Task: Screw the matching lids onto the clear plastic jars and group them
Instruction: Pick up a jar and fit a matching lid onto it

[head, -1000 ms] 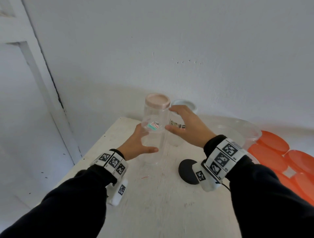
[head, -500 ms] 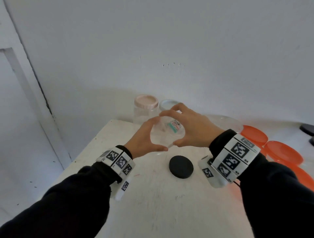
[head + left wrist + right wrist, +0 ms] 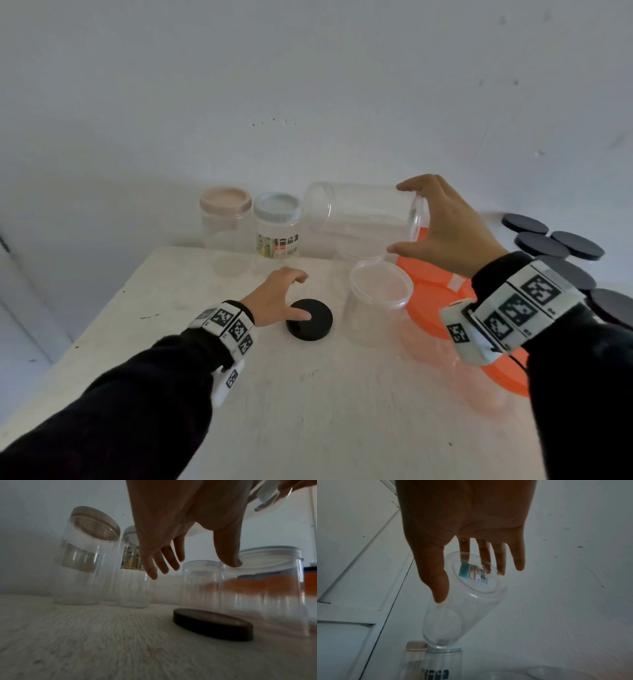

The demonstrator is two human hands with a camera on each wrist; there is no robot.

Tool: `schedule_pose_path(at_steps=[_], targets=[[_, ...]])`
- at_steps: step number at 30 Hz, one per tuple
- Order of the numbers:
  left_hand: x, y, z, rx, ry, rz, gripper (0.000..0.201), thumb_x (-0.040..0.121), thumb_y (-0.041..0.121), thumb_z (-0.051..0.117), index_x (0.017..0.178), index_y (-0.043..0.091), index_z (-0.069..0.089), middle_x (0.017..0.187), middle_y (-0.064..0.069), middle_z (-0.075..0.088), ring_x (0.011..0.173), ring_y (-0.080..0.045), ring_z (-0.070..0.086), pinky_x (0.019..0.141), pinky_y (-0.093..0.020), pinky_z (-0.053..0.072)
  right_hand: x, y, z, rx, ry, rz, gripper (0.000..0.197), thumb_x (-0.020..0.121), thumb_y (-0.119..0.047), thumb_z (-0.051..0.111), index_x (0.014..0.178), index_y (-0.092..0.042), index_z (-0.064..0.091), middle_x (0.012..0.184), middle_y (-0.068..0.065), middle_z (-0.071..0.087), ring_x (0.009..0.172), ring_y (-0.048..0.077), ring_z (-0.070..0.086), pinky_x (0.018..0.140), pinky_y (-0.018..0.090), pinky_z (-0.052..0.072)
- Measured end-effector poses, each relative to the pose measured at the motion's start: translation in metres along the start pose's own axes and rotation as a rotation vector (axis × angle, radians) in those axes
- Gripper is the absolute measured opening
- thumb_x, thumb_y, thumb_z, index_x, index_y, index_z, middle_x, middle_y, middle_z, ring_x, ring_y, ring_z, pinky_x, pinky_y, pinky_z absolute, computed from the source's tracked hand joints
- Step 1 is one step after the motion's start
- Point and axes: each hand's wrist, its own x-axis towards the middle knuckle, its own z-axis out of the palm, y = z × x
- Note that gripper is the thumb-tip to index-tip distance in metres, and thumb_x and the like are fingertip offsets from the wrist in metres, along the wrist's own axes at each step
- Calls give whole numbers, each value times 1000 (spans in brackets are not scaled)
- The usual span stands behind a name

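Black lid: a flat round black plastic lid (image 3: 310,324) lies on the white wooden table (image 3: 308,411), nearest of the task's things and just left of an open jar.
Left hand: the left hand (image 3: 277,296) hovers over the black lid with fingers spread and relaxed; in the head view the thumb lies over the lid's top, while the left wrist view (image 3: 171,520) shows a gap between fingers and lid, so contact cannot be told. It holds nothing.
Open jar: a wide clear plastic jar without a lid (image 3: 378,301) stands upright just right of the black lid.
Orange lids: flat round orange plastic lids (image 3: 442,274) lie behind and right of the open jar.
Right hand: the right hand (image 3: 448,226) holds a large clear plastic jar (image 3: 363,216) in the air on its side, thumb and fingers clamped round its base, mouth pointing left; a small label sits on the base (image 3: 474,574).
Capped jars: a clear jar with a pink lid (image 3: 224,233) and a clear jar with a pale grey lid (image 3: 276,229) stand side by side at the table's far edge, by the white wall (image 3: 308,85).
Dark lids: several round black lids (image 3: 558,246) lie at far right.
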Motion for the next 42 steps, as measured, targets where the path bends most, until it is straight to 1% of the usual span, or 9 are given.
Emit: schedule_pose_path(at_steps=[4, 10, 16, 19, 22, 28, 36, 39, 42], targets=[[9, -2, 12, 135, -183, -39, 78, 76, 31, 75, 139, 14, 31, 141, -4, 32, 132, -19, 28, 109, -31, 27, -9, 9, 2, 89, 54, 77, 74, 63, -23, 83, 122, -11, 40, 123, 2, 47, 113, 21, 44, 93, 39, 45], [14, 2, 18, 337, -333, -49, 98, 72, 38, 77, 147, 15, 17, 153, -3, 14, 139, -22, 16, 114, -39, 22, -17, 13, 10, 107, 15, 168, 63, 65, -18, 77, 110, -13, 33, 115, 3, 43, 104, 19, 43, 76, 26, 37], [19, 2, 23, 363, -416, -27, 98, 75, 38, 75, 148, 17, 13, 157, 0, 5, 143, -18, 9, 116, -34, 15, -15, 9, 22, 201, 15, 234, 65, 58, -17, 78, 102, -17, 29, 109, 5, 41, 100, 24, 47, 71, 26, 38], [21, 2, 26, 332, -386, -16, 92, 75, 34, 76, 146, 12, 22, 154, -5, 19, 140, -20, 20, 114, -29, 17, -13, 5, 26, 226, -61, 279, 81, 56, -16, 83, 121, -18, 33, 114, 1, 34, 110, 23, 44, 84, 33, 45], [24, 3, 26, 315, -348, -11, 83, 73, 31, 78, 140, 10, 33, 143, -6, 35, 131, -21, 33, 109, -29, 26, -12, 1, 30, 231, -135, 300, 93, 54, -19, 87, 133, -19, 38, 115, -2, 30, 113, 23, 43, 86, 28, 40], [17, 1, 6, 270, -305, 14, 78, 71, 34, 79, 135, 12, 41, 135, -4, 42, 125, -18, 39, 104, -25, 29, -15, -10, 41, 433, -132, 297, 81, 66, -38, 80, 133, -17, 41, 120, -1, 38, 104, 13, 50, 84, 22, 41], [-28, -5, -50, 111, -87, -33, 74, 69, 29, 81, 132, 17, 45, 130, 4, 45, 117, -12, 43, 98, -21, 32, -18, -35, 72, 656, -164, 367, 68, 64, -22, 83, 112, -17, 36, 105, -7, 49, 102, 12, 55, 66, 19, 43], [-48, -9, -62, 57, -5, -61, 74, 68, 28, 82, 132, 20, 45, 129, 8, 46, 117, -10, 44, 96, -21, 35, -18, -48, 81, 654, -194, 334, 75, 60, -34, 85, 116, -20, 36, 102, -12, 48, 94, 7, 56, 61, 12, 42], [-65, -13, -70, 0, 52, -84, 79, 61, 38, 83, 130, 25, 47, 127, 13, 46, 116, -6, 45, 90, -12, 34, -20, -59, 93, 649, -212, 289, 82, 61, -47, 78, 127, -18, 39, 103, -12, 49, 90, 4, 55, 68, 17, 45]])
